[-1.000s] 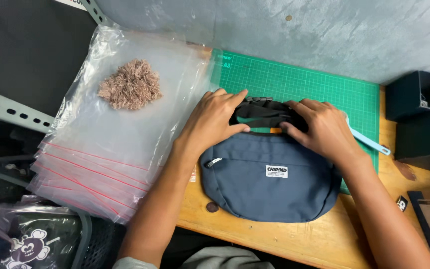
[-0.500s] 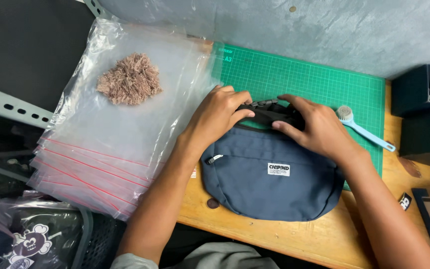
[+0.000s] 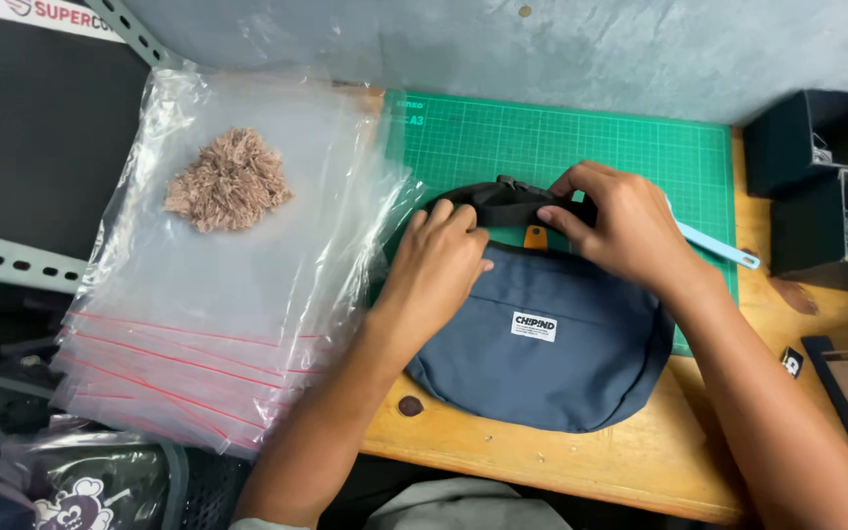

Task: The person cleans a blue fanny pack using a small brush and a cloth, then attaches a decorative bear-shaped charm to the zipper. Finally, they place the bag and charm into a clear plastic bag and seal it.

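Nearest us, a blue-grey waist bag (image 3: 542, 353) lies flat on the wooden tabletop (image 3: 561, 466), its upper half over a green cutting mat (image 3: 561, 137). Our left hand (image 3: 439, 270) rests on the bag's upper left edge, fingers curled in a narrow grip touching the folded black strap (image 3: 503, 201). Our right hand (image 3: 620, 226) pinches that strap in a closed grip at the bag's top, just above a small orange tab (image 3: 536, 237). To the left sits a stack of clear zip bags (image 3: 208, 324) with a brown fibre tuft (image 3: 230, 180) on top. A pale blue handle (image 3: 723, 250) pokes out beyond the right hand.
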